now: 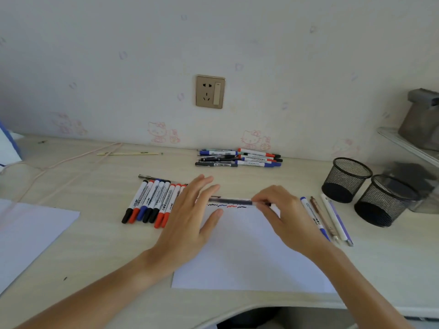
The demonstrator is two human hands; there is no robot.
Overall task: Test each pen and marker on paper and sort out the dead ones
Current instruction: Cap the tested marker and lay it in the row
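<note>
Right hand pinches a dark pen sideways over the far edge of the paper, just above the scribbles. Left hand is flat, fingers straight, touching its end. Probably between tests; next, uncap or recap and sort it.

Centre of the desk: a sheet of paper, with scribbles along its far edge and a pen held crosswise just above them, between the left hand at the sheet's left edge and the right hand. Left of the sheet, a row of markers side by side; right of it, four pens side by side, and beyond those two mesh cups. Behind the sheet, by the wall, a pile of pens and markers below a wall socket; at far left, a second sheet.
</note>
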